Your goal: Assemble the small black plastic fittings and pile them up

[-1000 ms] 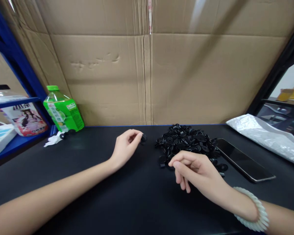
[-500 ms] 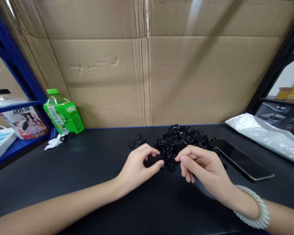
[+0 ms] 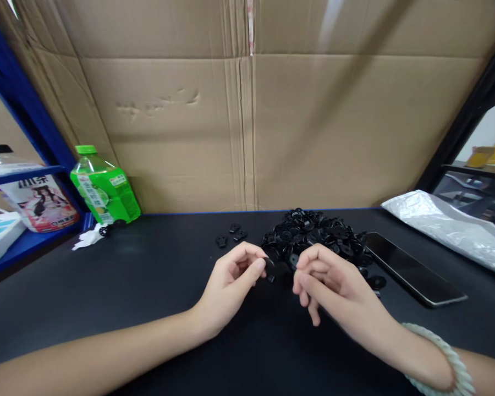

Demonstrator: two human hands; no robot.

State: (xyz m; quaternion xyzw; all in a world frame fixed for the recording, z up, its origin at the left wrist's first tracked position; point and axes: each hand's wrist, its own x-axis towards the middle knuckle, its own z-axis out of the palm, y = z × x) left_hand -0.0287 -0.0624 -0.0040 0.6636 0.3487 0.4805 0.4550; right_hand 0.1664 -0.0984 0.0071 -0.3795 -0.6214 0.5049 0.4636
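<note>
Black pc (image 3: 269, 267) pinched in L hand (image 3: 230, 283); tab (image 3: 271, 279) twd wearer; R hand (image 3: 339, 289) curled, contents unclear

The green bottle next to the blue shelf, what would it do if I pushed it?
The green bottle might tip, since it looks taller than it is deep. Its smooth, see-through sides look like plastic, so it would probably squash a bit and not shatter. With those flat-looking sides, I'd guess it wouldn't roll easily.
</note>
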